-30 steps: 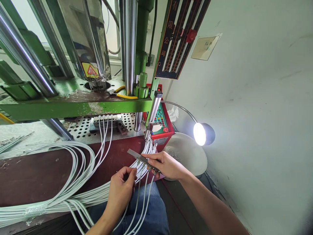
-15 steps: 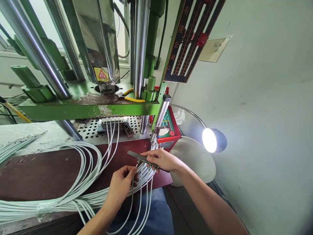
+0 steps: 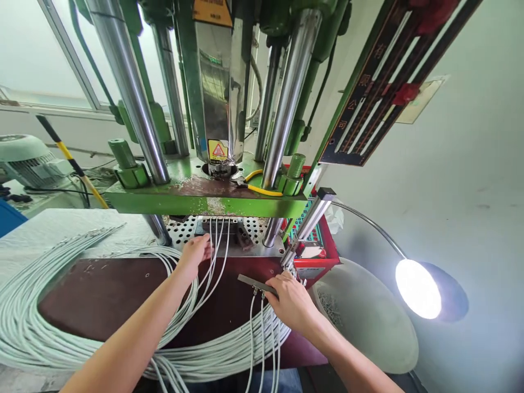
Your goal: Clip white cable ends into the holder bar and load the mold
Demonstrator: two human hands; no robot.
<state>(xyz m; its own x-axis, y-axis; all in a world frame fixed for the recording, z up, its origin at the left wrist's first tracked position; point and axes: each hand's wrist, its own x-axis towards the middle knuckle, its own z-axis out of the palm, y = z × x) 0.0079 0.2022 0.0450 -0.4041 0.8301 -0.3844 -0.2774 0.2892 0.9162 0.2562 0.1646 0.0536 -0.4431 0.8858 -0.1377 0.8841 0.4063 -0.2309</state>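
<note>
My right hand point(image 3: 289, 297) grips a flat grey metal bar point(image 3: 249, 282) above the front right of the brown board. Several white cables point(image 3: 251, 338) hang from small metal connectors along the bar's lower edge. My left hand point(image 3: 196, 254) reaches forward to the press, its fingers loosely curled beside the white cables point(image 3: 221, 245) that run out of a metal mould point(image 3: 200, 225). Whether those fingertips touch a cable is hard to see. The mould sits on the perforated plate under the green crossbeam point(image 3: 245, 206).
A large coil of white cables point(image 3: 24, 327) lies on the brown board point(image 3: 94, 300). Yellow-handled pliers point(image 3: 262, 190) rest on the crossbeam. To the right are a red control box point(image 3: 331, 245), a lit lamp point(image 3: 417, 288) and a pale bin point(image 3: 368, 316). Steel columns point(image 3: 137, 98) flank the press.
My left hand has left the connectors on the bar and moved forward to the cables at the mould. My right hand still holds the bar. The view has shifted left.
</note>
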